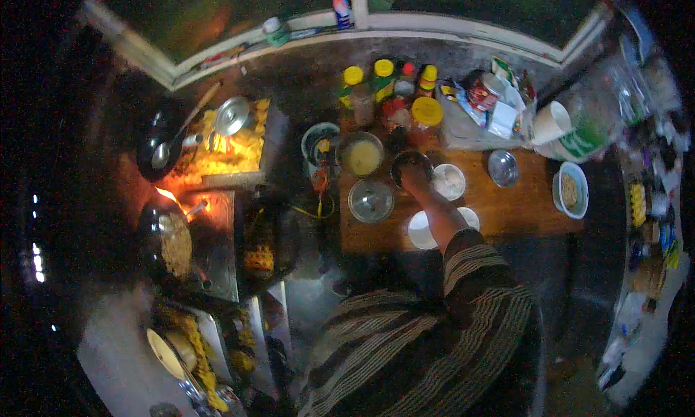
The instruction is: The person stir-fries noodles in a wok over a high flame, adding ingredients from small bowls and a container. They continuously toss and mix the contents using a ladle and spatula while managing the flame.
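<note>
My right hand (415,177) reaches forward over the wooden table, its fingers down inside a dark round bowl (403,159); what the fingers touch is hidden. Beside that bowl, on the left, stands a bowl of yellowish liquid (362,157). A white bowl with a pale powdery content (449,181) sits close to the hand on the right. Under my forearm are a white dish (421,231) and another white dish (470,218). Nearer the left edge lies a round glass lid (371,201). My left hand is out of view.
Flames (172,194) burn at the stove on the left, between a dark wok (157,151) and a pan with food (175,243). Yellow-lidded jars (427,112) stand along the back. Farther right are a clear bowl (503,168) and an oval plastic container (580,200).
</note>
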### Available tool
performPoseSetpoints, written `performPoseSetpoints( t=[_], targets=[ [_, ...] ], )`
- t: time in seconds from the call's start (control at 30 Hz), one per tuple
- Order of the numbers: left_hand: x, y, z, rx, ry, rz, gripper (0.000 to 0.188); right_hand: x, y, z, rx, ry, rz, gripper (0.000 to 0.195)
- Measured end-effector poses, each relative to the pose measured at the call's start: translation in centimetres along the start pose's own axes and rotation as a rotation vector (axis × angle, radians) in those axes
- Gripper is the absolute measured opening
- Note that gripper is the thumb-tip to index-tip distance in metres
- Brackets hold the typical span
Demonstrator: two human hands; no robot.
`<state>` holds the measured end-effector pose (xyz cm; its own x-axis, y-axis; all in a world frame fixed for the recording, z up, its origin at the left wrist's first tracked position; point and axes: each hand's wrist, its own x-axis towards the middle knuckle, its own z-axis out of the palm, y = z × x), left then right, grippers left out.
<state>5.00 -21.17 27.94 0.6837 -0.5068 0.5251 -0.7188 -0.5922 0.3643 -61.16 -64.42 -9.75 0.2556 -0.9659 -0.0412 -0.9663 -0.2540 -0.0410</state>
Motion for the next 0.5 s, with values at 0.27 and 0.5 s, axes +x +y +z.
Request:
performPoseSetpoints(
  t=[0.27, 0.5],
  targets=[
    [-26.5, -11.0, -3.3, 0.238, -0.566, -0.315, 0.025, 0.9, 4.2, 2.5, 0.031, -0.086, 0.023, 0.031],
    [-33.2, -4.7, 3.1, -0.445, -0.69, -1.121, 0.029, 0.1, 1.8, -3.1, 0.095, -0.003, -0.048, 0.036]
  ],
)
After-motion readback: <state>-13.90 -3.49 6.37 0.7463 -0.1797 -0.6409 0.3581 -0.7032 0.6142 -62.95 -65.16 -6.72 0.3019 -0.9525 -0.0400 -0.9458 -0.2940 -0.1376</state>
